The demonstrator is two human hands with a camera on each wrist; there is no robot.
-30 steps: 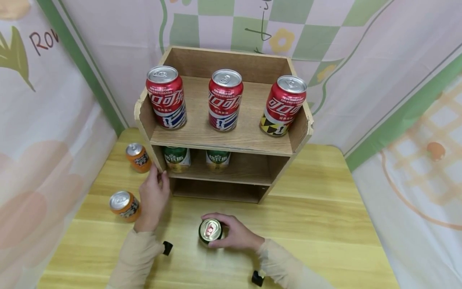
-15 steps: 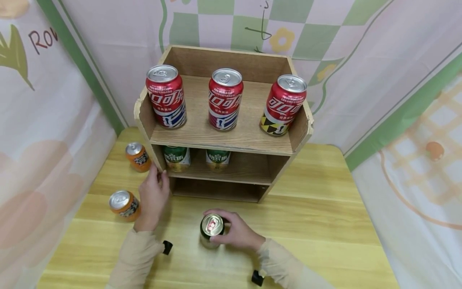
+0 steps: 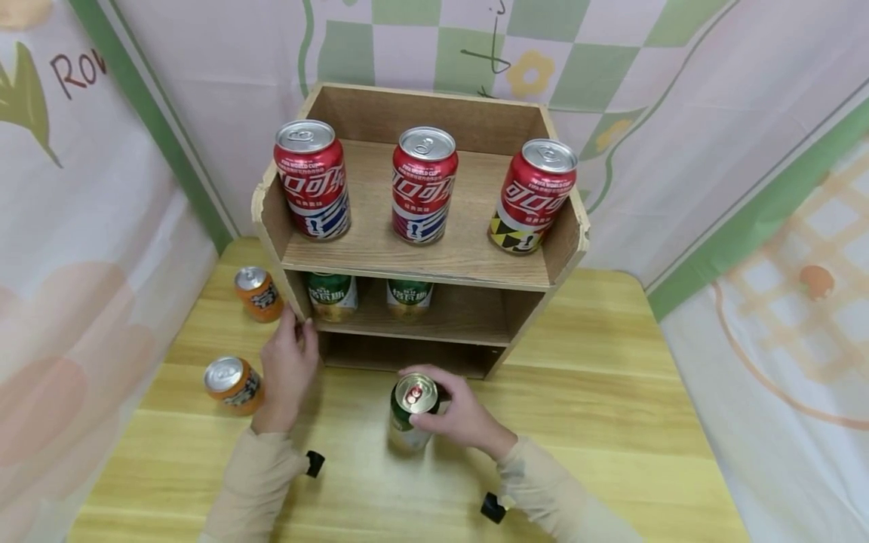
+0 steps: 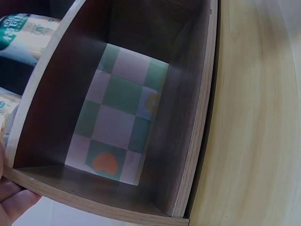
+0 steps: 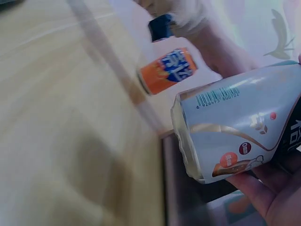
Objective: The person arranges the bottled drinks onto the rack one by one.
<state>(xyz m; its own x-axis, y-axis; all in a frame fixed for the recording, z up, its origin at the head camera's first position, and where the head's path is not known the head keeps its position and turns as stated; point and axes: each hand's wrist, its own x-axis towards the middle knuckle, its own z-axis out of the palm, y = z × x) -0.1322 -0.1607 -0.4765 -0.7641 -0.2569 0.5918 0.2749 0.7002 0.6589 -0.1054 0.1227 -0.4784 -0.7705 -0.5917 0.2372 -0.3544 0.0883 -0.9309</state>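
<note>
Gripping green-and-white cylindrical metal can (image 3: 402, 421): right hand (image 3: 465, 411), fingers curled | can at six o'clock of brown wooden shelf unit (image 3: 455, 260) | left hand (image 3: 290, 366) pinching its seven-o'clock edge | risk: smooth wall could slip fingertips

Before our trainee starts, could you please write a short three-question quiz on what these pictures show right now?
1. How many red cans stand on the top shelf?
2. True or false: the left hand grips the left side of the rack.
3. What does the right hand hold?
A) a red can
B) a green can
C) an orange can

Key: 1. Three. 2. True. 3. B.
</note>
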